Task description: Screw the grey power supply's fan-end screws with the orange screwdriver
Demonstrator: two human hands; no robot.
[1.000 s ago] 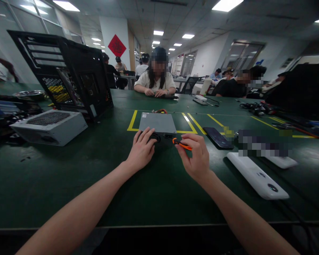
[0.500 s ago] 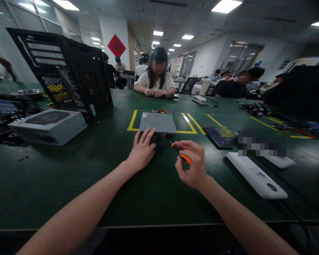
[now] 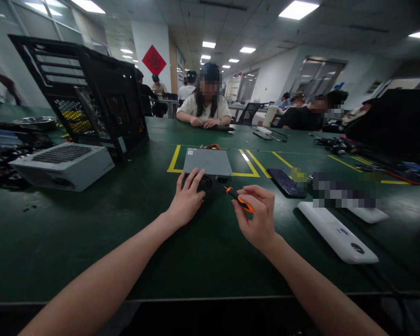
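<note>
A grey computer power supply [image 3: 208, 161] lies on the green table in front of me, its fan grille and power socket facing me. My left hand [image 3: 187, 198] holds its near left edge, fingers over the top and the thumb by the fan grille. Between the fingertips and thumb of my right hand [image 3: 257, 214] is a black-and-orange screwdriver [image 3: 238, 198]. Its thin shaft points up and left at the supply's near face, below the socket. Whether the tip touches a screw is too small to tell.
To the left stand a black computer case [image 3: 87, 93] and a second power supply [image 3: 66, 168]. On the right lie a phone [image 3: 285, 182] and a white oblong device [image 3: 336, 231] with a cable. Yellow tape [image 3: 175, 158] marks the table. A person [image 3: 205, 105] sits opposite.
My right hand has shifted slightly, and its grip on the screwdriver handle looks a little different. The left hand and the power supply have stayed in place.
</note>
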